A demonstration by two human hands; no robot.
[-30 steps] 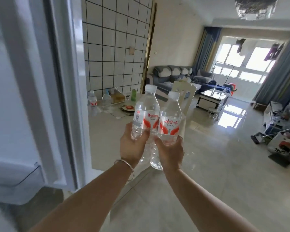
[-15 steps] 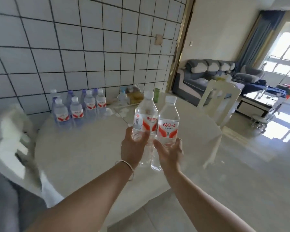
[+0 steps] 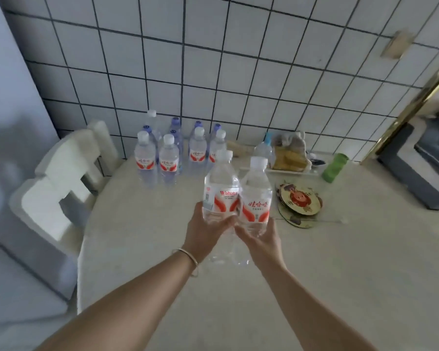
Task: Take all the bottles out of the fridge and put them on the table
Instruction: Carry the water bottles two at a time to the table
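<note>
Head view: two forearms reach out over a pale table [image 3: 162,262] set against a white tiled wall [image 3: 213,72]
Left hand [image 3: 205,233]: fingers curled round the lower body of the left bottle [image 3: 221,191], gripping it upright; a thin bangle [image 3: 188,259] circles the wrist
Right hand [image 3: 262,239]: fingers wrapped round the base of the right bottle [image 3: 256,196], gripping it upright
Held bottles: clear, white-capped, red-and-white labels, side by side and touching each other, lifted above the table surface near its middle
Bottles already on the table: a cluster [image 3: 178,150] stands upright at the far edge close to the wall, white-capped with red labels in front, purple-capped ones behind
Cluster and held pair: apart, the held pair nearer the camera and slightly to the right
Right of the cluster: another clear bottle [image 3: 263,150], a yellowish bag of food [image 3: 289,158] and a green container [image 3: 335,167]
Round mats [image 3: 299,203]: a small stack lying flat just right of the held bottles
White chair [image 3: 61,178]: at the left edge of the table, blurred
</note>
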